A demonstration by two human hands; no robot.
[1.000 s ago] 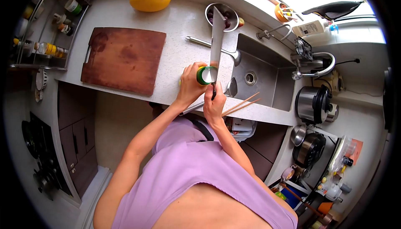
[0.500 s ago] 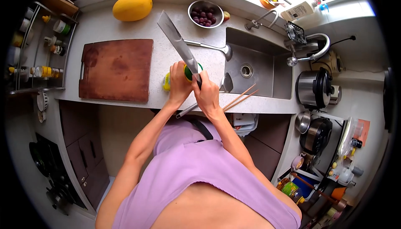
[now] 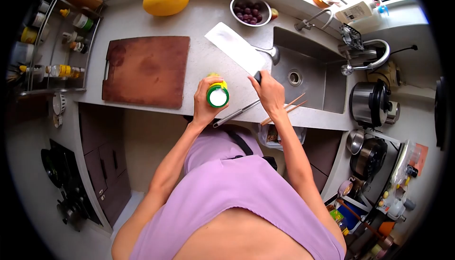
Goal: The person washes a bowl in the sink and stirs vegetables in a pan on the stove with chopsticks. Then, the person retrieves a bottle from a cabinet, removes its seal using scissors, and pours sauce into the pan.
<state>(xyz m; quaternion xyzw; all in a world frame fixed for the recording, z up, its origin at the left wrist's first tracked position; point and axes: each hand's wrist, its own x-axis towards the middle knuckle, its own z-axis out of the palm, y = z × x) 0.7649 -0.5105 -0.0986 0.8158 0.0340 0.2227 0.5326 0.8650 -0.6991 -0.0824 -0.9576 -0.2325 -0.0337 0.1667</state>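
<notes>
My left hand [image 3: 204, 102] is wrapped round a yellow can [image 3: 218, 97] with a green rim and white top, held upright over the counter's front edge. In my right hand [image 3: 270, 94] is the dark handle of a kitchen knife [image 3: 235, 47]. Its broad, bright blade points away to the upper left, flat face up, and covers part of a metal ladle [image 3: 272, 53]. Below the knife, the handle of another metal utensil [image 3: 237, 113] runs between my hands; its far end is hidden by my right hand. Wooden chopsticks [image 3: 296, 103] lie beside my right wrist.
A brown cutting board [image 3: 147, 70] lies to the left. A yellow melon [image 3: 166, 0] and a metal bowl [image 3: 235, 2] of dark round fruit stand at the back. The sink [image 3: 308, 65] is on the right. A bottle rack [image 3: 61, 51] borders the left side.
My hands have moved apart. The knife has swung away from the can, its blade turning broad side up. The can now shows its white top. The whole view has shifted slightly.
</notes>
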